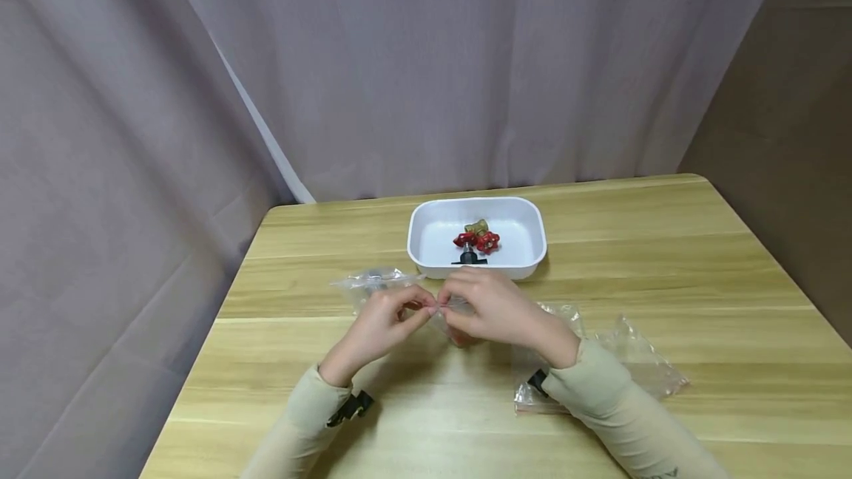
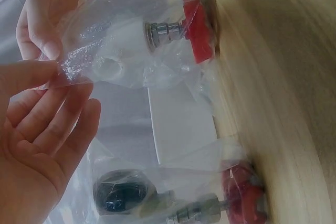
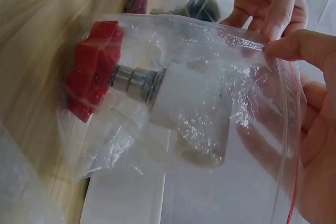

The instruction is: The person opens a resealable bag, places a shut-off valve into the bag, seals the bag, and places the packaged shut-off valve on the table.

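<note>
A clear zip bag point(image 3: 247, 98) hangs between my two hands. Inside it is a valve with a white body point(image 3: 181, 98), a metal stem and a red handwheel point(image 2: 197, 27) turned down toward the table. My left hand point(image 1: 393, 316) pinches the bag's top edge between thumb and fingers. Right beside it, my right hand point(image 1: 489, 305) pinches the same edge. Behind the left hand stands another clear bag point(image 1: 376, 279); in the left wrist view it holds a valve with a red handwheel point(image 2: 244, 192) and a dark round end point(image 2: 121, 192).
A white tray point(image 1: 426, 268) behind the hands holds red-handled valves point(image 1: 488, 242), a brass-coloured body point(image 1: 476, 227) and a black-handled part point(image 1: 469, 258). Crumpled clear bags point(image 1: 639, 361) lie by the right forearm. Grey curtains point(image 1: 413, 72) hang behind the wooden table point(image 1: 665, 242).
</note>
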